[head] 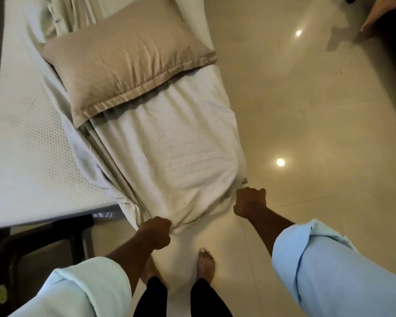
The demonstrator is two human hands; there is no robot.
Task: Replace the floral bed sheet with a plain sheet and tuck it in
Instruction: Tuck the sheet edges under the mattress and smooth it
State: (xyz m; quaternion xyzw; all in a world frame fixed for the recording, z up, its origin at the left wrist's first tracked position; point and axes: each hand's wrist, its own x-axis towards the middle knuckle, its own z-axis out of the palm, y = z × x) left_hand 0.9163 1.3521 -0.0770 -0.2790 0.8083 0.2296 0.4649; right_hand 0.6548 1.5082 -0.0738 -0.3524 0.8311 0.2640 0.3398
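The bed's bare mattress [21, 145], white with a honeycomb texture, fills the left of the frame, with a dark bed frame [44, 236] showing under its lower corner. A plain white sheet [169, 156] runs from the top centre of the frame down to the lower centre, lying partly over the mattress's right side and stretched out above the glossy tiled floor [318, 110]. A beige pillow [128, 58] rests on the sheet's upper part, tilted, and more of the pale cloth is bunched above it at the top left.

Both arms reach forward in rolled light-blue sleeves. The left hand [157, 232], lower centre, grips the sheet's near edge with its fingers curled into a fist round the cloth. The right hand [250, 202], right of centre and slightly higher, holds the same edge at its right corner, fingers likewise curled tight. Between the two hands the edge sags a little. A bare foot [206, 261] stands on the floor below.
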